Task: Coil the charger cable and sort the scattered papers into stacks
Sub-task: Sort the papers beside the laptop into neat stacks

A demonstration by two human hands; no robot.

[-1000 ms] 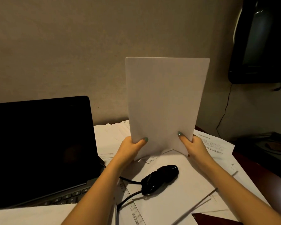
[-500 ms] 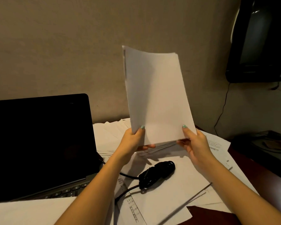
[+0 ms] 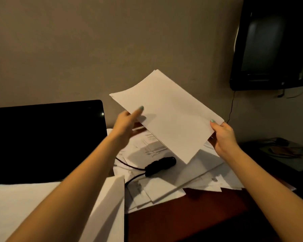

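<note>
One sheaf of paper [image 3: 168, 116]: held in the air above and just behind the charger cable [image 3: 160, 165], tilted, blank side up, one corner pointed down toward the cable; several sheet edges are seen along its sides.
Left hand [image 3: 125, 122]: raised above and left of the cable; the sheaf's left edge is pinched, thumb laid on top, fingers hidden beneath.
Right hand [image 3: 223, 135]: raised above and right of the cable; the sheaf's right corner is gripped, thumb on top, fingers curled under.
Charger cable: wound into a black bundle and laid on the scattered papers [image 3: 208, 177]; two strands are led off from its left end toward the laptop [image 3: 45, 140].
Scattered papers: spread loose and overlapping under and around the cable, some printed, some blank.
White stack [image 3: 16, 203]: set left of the cable, on its near side.
Laptop: opened, screen dark, stood left of the cable.
Table [image 3: 182, 215]: reddish-brown wood, bared on the near side of the cable.
Dark screen [image 3: 269, 46]: mounted high and right of the cable; a thin wire [image 3: 232, 109] is hung below it.
</note>
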